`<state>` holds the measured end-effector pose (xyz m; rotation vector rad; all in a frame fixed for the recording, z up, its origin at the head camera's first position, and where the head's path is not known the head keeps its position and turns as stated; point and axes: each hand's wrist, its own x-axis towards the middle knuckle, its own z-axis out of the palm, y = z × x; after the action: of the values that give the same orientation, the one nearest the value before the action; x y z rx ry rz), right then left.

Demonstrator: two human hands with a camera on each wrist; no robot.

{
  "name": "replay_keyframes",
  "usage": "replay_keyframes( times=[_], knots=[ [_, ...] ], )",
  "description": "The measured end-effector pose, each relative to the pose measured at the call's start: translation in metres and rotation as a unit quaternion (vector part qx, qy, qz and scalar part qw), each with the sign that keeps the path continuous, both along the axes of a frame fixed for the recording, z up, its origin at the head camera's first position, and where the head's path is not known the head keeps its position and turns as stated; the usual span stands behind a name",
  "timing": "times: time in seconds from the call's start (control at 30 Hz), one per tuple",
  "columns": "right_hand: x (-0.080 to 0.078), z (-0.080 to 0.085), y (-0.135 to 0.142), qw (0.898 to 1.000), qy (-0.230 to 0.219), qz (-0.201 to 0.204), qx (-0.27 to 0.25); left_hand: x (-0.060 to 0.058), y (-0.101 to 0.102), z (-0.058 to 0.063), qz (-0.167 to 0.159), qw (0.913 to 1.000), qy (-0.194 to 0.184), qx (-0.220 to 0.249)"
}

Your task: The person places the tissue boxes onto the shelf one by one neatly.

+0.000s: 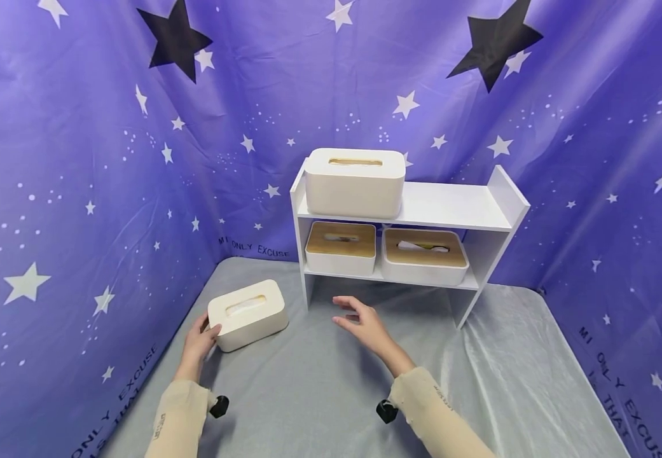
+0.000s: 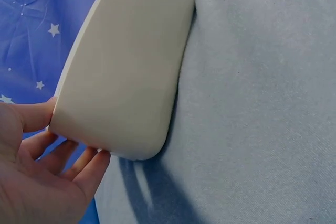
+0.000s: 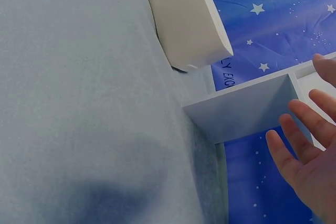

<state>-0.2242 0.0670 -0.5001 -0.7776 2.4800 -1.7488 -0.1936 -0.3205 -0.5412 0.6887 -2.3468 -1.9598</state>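
Note:
My left hand (image 1: 199,341) holds the left end of a cream tissue box (image 1: 253,326) on the grey cloth, left of the shelf. In the left wrist view, the thumb lies at the box's top edge and the curled fingers (image 2: 94,170) touch its end face. White tissue shows in the slot of its lid. My right hand (image 1: 367,326) hovers over the cloth between this box and the shelf's lower part, its fingers spread and loosely bent around nothing. The right wrist view shows those fingers (image 3: 315,129) in front of the shelf side.
A white two-tier shelf (image 1: 456,207) stands at the back. A larger white tissue box (image 1: 355,191) sits on its top left. Below are two white boxes with wooden lids, one left (image 1: 341,261) and one right (image 1: 425,270). Purple star-patterned curtains (image 1: 96,191) surround the table.

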Motion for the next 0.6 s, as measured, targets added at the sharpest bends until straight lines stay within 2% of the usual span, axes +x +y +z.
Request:
replay_keyframes(
  times=[0.27,0.6],
  knots=[
    [0.0,-0.01,-0.002,1.0,-0.014,0.011,-0.003,-0.004,0.004,0.001,-0.026,0.9986,-0.021,0.042],
    [0.003,-0.017,-0.005,1.0,-0.018,0.011,0.007,-0.004,0.009,0.004,-0.089,0.9952,-0.022,0.035]
  ],
)
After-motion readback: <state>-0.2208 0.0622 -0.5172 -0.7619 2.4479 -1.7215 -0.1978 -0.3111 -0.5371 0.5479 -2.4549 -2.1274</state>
